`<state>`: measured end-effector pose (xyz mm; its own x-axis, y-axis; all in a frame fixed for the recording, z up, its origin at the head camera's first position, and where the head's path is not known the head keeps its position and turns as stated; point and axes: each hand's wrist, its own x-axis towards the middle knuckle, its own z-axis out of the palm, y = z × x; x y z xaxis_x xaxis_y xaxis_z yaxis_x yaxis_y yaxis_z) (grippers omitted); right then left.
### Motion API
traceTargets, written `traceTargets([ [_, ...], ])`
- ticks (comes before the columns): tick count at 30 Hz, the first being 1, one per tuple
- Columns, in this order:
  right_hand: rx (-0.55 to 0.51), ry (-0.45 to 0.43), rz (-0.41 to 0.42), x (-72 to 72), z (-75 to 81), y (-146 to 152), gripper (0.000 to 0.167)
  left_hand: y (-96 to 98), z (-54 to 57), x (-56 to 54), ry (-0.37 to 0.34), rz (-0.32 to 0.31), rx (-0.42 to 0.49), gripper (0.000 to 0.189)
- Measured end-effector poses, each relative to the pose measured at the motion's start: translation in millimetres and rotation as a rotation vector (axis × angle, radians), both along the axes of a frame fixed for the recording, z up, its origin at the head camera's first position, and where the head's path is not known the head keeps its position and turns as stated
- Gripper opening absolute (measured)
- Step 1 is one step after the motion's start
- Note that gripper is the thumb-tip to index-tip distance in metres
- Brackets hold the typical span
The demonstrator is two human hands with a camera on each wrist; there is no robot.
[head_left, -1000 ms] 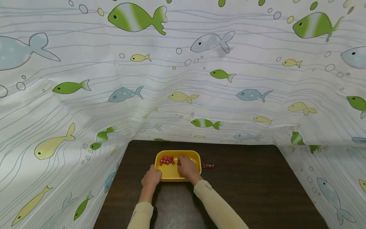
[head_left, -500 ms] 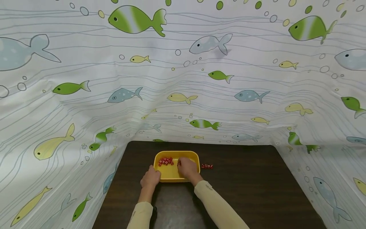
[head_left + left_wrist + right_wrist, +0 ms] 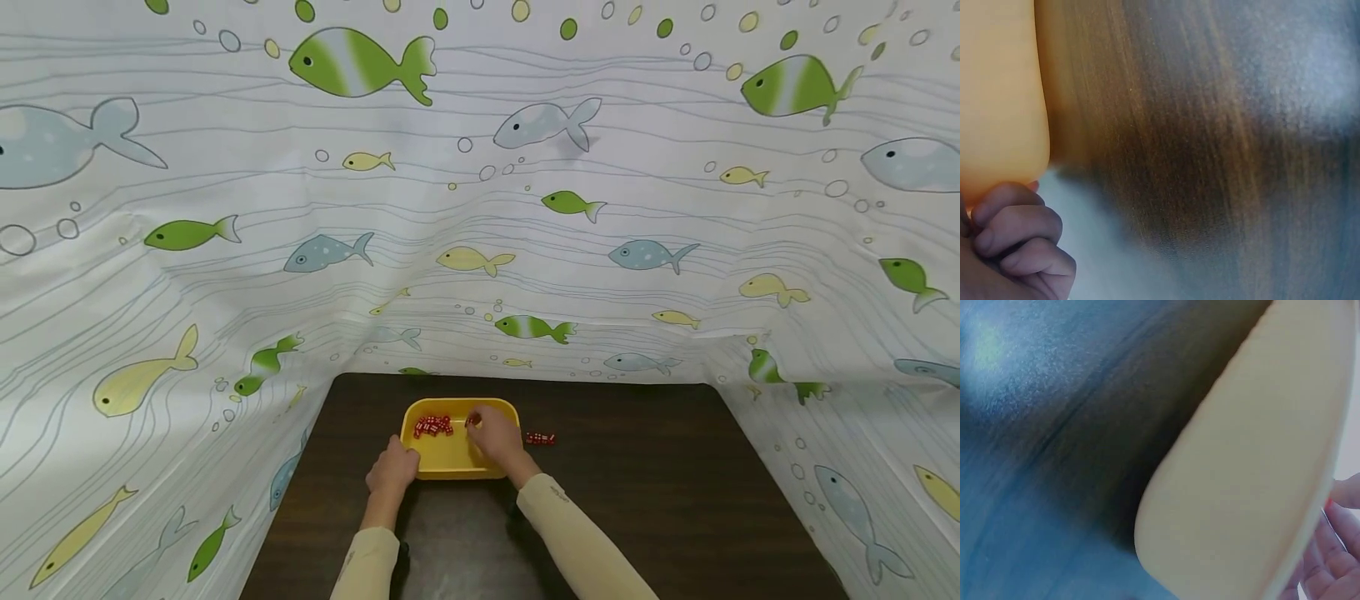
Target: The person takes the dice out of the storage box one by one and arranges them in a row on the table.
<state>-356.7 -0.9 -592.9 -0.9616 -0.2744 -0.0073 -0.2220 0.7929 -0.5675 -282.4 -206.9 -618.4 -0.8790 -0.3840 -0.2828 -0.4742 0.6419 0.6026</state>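
Observation:
A yellow plastic tray stands on the dark table, its outer wall large in the left wrist view. My left hand grips the tray's near left corner, fingers curled at its edge. Inside the tray, a cluster of small red dice with white pips lies at the far left. My right hand is over the tray's right half and pinches a red die between thumb and fingers. In the right wrist view the tray wall hides most of this hand; a bit of red shows at the fingertips.
A short row of red dice lies on the table just right of the tray. White fabric printed with fish hangs behind the table and along both sides.
My right hand has risen slightly inside the tray, with red at its fingertips now showing more clearly. My left hand keeps its hold on the corner. The head view has shifted a little.

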Motion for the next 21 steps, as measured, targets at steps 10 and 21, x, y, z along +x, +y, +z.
traceTargets([
  [10, -0.137, 0.02, -0.081, 1.2, 6.4, 29.3, 0.015, -2.3, -5.0, -1.7, -0.01, -0.018, 0.015, 0.063],
  [21, -0.301, -0.029, -0.148, 6.6, 9.3, 57.9, 0.016, -1.8, -2.5, 0.5, 0.011, -0.04, 0.011, 0.06],
])
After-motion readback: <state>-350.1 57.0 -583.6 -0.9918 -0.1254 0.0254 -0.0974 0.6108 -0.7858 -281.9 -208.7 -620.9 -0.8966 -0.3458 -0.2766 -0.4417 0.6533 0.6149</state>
